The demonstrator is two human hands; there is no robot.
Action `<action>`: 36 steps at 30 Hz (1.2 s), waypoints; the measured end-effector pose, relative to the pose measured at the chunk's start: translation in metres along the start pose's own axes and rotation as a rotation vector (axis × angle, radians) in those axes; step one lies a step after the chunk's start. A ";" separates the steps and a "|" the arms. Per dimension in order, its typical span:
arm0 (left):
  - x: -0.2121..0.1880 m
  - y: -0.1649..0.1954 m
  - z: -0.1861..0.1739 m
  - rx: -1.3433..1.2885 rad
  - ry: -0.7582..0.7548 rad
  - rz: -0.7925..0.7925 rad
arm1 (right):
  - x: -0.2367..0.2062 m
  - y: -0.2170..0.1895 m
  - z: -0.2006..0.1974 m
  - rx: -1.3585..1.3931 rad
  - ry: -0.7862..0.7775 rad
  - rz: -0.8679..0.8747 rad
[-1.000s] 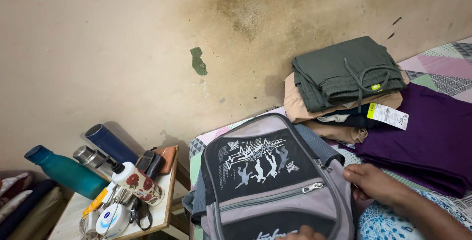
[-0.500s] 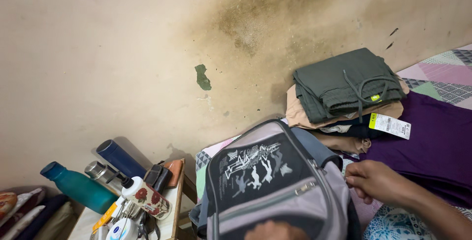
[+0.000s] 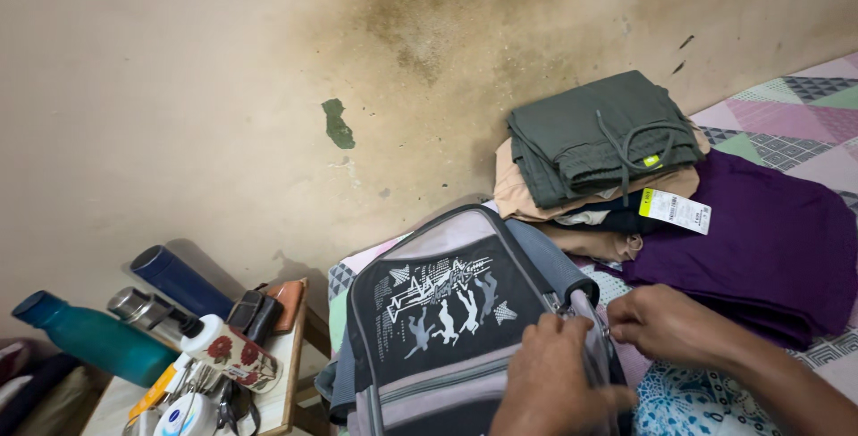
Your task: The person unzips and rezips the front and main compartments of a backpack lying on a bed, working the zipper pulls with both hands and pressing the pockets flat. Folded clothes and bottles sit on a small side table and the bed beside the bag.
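Both hands pinch at the backpack [image 3: 447, 329] zip: left hand [image 3: 554, 382] steadies the top edge, right hand [image 3: 670, 324] grips beside it. Folded clothes [image 3: 599, 141] stacked just behind the backpack, w/ purple cloth [image 3: 760, 239] to the right.

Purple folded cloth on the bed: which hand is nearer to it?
Right. The right hand sits beside the purple cloth, at its near edge; the left hand rests farther off, on the backpack.

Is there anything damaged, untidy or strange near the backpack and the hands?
The wall has a dark stain above the folded clothes and a green patch where paint seems chipped. Both hands, left hand and right hand, are at the backpack zipper. Nothing looks spilled.
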State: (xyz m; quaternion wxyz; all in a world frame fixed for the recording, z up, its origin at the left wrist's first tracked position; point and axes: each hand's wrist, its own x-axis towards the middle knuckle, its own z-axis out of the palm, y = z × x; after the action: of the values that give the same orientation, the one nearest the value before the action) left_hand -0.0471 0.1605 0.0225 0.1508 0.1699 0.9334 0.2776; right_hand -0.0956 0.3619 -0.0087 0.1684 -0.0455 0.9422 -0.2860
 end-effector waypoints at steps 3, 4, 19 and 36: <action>0.009 -0.008 0.020 0.003 -0.037 0.045 | -0.007 -0.002 -0.001 -0.106 -0.107 -0.036; 0.011 -0.012 0.027 0.018 -0.003 0.084 | -0.011 -0.001 0.001 -0.105 -0.131 -0.013; 0.037 -0.001 0.093 0.225 0.085 -0.226 | 0.000 0.024 0.004 0.196 -0.217 0.101; 0.037 -0.027 0.167 0.298 -0.179 -0.482 | 0.027 0.023 0.045 -0.176 0.164 -0.127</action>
State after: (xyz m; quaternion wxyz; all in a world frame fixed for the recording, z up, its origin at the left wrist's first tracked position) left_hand -0.0239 0.2325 -0.1339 0.2673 -0.0128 0.9604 0.0776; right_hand -0.1052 0.3526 -0.0648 0.0677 -0.0959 0.9695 -0.2150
